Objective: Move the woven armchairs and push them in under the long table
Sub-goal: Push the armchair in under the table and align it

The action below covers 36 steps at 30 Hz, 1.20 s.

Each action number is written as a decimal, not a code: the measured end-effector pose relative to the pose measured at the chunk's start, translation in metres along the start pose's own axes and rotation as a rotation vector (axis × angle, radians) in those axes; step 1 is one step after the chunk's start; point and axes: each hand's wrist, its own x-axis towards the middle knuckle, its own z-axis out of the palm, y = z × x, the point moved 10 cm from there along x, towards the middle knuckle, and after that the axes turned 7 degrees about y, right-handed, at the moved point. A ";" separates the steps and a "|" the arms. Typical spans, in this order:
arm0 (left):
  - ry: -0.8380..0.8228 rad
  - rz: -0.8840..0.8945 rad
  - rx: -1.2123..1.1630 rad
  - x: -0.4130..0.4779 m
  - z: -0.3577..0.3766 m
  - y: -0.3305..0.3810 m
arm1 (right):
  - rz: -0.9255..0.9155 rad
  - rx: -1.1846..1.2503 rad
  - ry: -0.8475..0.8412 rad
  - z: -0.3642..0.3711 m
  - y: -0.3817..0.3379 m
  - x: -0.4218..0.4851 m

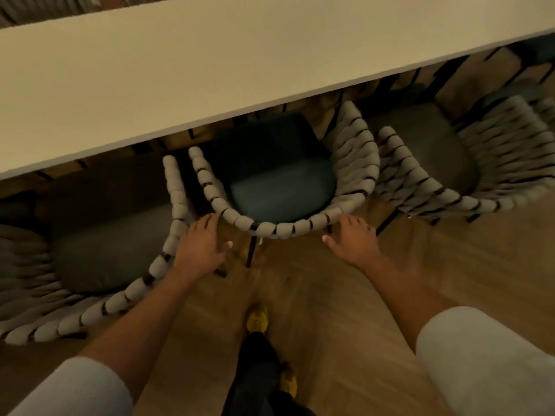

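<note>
A long pale table [240,64] runs across the top of the view. Below its near edge stands a woven armchair [288,228] with a dark teal seat cushion, its front part under the tabletop. My left hand [201,244] lies at the left end of the chair's curved back rim, fingers straight and touching the weave. My right hand [353,238] is at the right end of the same rim, fingers spread and relaxed. Neither hand curls round the rim.
A second woven armchair [99,304] with a grey cushion stands to the left, and a third [492,175] to the right, both partly under the table. Wooden plank floor [330,310] lies below me. My foot in a yellow shoe [257,321] is behind the middle chair.
</note>
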 end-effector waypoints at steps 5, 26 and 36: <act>-0.111 0.274 -0.012 0.035 0.006 0.127 | 0.171 0.102 0.026 -0.029 0.047 -0.009; -0.548 0.251 -0.117 0.078 0.108 0.495 | 0.584 0.504 0.041 -0.110 0.409 -0.076; -0.503 -0.079 -0.366 0.112 0.131 0.584 | 0.532 0.510 -0.004 -0.141 0.548 -0.013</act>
